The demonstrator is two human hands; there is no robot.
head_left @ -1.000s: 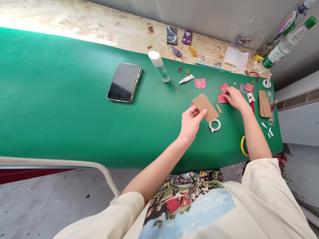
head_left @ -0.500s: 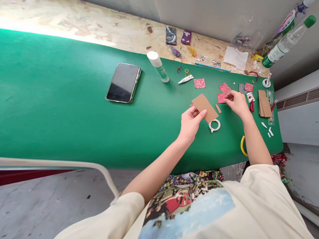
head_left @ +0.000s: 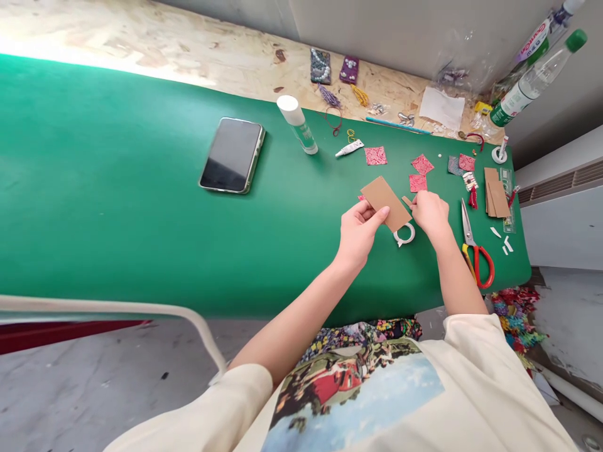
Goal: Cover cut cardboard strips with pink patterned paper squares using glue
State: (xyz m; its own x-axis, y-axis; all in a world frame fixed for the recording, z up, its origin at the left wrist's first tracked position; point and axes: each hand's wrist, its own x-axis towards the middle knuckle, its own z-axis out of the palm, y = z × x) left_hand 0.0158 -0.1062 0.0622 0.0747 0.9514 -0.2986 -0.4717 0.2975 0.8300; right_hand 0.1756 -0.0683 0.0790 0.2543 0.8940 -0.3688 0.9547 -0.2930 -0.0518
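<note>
My left hand (head_left: 358, 231) pinches a brown cardboard rectangle (head_left: 386, 204), thumb on top, held above the green mat. A bit of red cloth shows at the card's left edge. Right of the card, the fingers of my right hand (head_left: 429, 212) are closed at the end of a small brown strip (head_left: 407, 201). A white tape roll (head_left: 404, 235) lies just below the card, partly covered by it. Beyond my right hand are a red patterned square (head_left: 418, 182) and another red square (head_left: 423, 164); a third red square (head_left: 375, 156) lies farther left.
Red-handled scissors (head_left: 477, 251) lie right of my right forearm, near stacked cardboard pieces (head_left: 496, 193). A glue stick (head_left: 298, 125) stands beyond my left hand, with a phone (head_left: 233, 155) farther left. A bottle (head_left: 532, 85) stands at the back right.
My right hand has moved left and toward me, from the red square to the small brown strip. The scissors now show in full. The left hand still holds the card.
</note>
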